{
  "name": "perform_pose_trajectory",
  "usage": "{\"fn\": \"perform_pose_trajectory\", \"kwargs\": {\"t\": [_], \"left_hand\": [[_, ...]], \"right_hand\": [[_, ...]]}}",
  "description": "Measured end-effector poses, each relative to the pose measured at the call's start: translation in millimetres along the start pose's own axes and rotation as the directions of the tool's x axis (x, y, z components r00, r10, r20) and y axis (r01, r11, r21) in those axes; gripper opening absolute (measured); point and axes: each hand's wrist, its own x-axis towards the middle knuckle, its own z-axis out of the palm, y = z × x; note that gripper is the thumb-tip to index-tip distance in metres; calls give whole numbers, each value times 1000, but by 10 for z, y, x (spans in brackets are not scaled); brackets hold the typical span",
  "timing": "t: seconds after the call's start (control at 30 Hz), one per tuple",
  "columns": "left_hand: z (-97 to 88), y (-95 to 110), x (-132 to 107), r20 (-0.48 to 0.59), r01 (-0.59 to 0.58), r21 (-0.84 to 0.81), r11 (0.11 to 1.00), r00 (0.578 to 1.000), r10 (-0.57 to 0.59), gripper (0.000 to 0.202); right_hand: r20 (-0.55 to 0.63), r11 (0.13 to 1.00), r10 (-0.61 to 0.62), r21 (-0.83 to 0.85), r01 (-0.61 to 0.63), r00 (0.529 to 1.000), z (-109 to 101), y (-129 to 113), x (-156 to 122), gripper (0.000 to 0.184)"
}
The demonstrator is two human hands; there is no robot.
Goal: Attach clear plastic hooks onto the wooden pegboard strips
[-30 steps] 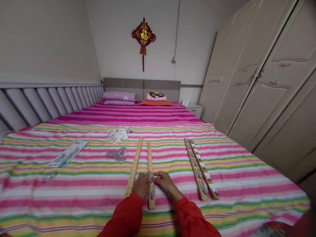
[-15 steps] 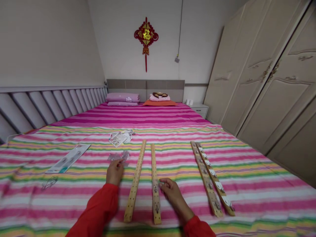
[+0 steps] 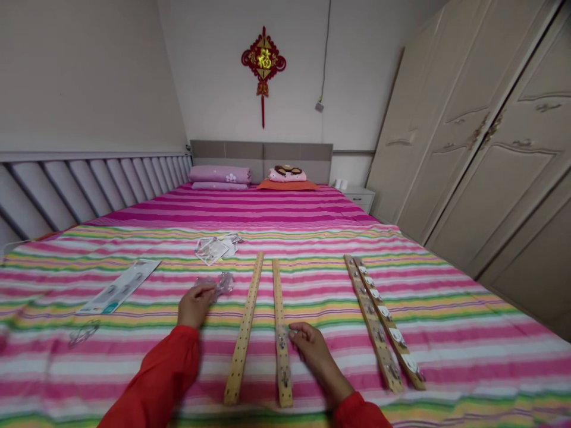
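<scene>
Two bare wooden strips with rows of holes lie side by side on the striped bedspread: the left strip (image 3: 244, 330) and the right strip (image 3: 280, 324), which carries two small metal hooks near its close end. My right hand (image 3: 310, 346) rests beside the right strip, fingers curled and pinched against the upper hook (image 3: 281, 339). My left hand (image 3: 194, 305) reaches out to a pile of clear plastic hook packets (image 3: 217, 284), fingers closed on its near edge. Both arms wear red sleeves.
Two more strips (image 3: 379, 324) fitted with several hooks lie at the right. A long packaging card (image 3: 119, 286), torn wrappers (image 3: 215, 247) and a clear scrap (image 3: 82, 334) lie on the bed. Pillows (image 3: 219, 176) at the headboard, wardrobe (image 3: 491, 148) at right, padded wall (image 3: 80, 190) at left.
My left hand left the right strip, where both hands worked together, and moved out left to the clear packets. My right hand stayed at the strip's hook.
</scene>
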Motion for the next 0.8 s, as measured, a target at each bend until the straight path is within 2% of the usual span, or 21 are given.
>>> {"fn": "perform_pose_trajectory", "kwargs": {"t": [0.07,0.17,0.27,0.4,0.43,0.5,0.57,0.6,0.67,0.73,0.8], "left_hand": [[-47,69,-21,-44,193,-208,959,977,-207,24],[-99,193,-89,-26,363,-392,846,914,-405,36],[-123,318,-163,70,465,-491,737,864,-499,39],[-105,426,-226,165,521,-547,655,834,-526,30],[-95,433,-237,149,504,-540,674,846,-513,27],[-72,421,-258,55,401,-470,786,902,-428,20],[-55,382,-283,-48,216,-313,925,969,-243,16],[-50,360,-297,-74,114,-229,967,988,-134,15],[-45,326,-321,-97,-30,-127,992,995,18,15],[-46,322,-332,-140,-52,-126,991,990,34,16],[-50,344,-321,-193,48,-224,973,977,-93,14]], "right_hand": [[1,1000,-8,6,8,1000,4,-7,-6,36],[-4,1000,-6,12,6,1000,6,-12,-11,35],[-18,1000,3,9,-3,1000,10,-25,-15,36],[-29,1000,27,11,-26,999,18,-69,-30,37],[-30,999,33,9,-32,999,21,-78,-33,36],[-34,999,31,7,-31,999,25,-87,-38,36],[-43,1000,17,19,-16,999,27,-82,-40,36],[-43,1000,11,25,-10,999,26,-76,-40,36],[-40,1000,4,29,-3,999,23,-66,-41,35],[-32,1000,-5,24,6,999,20,-58,-42,34],[-35,1000,-20,18,21,999,18,-52,-42,34]]}}
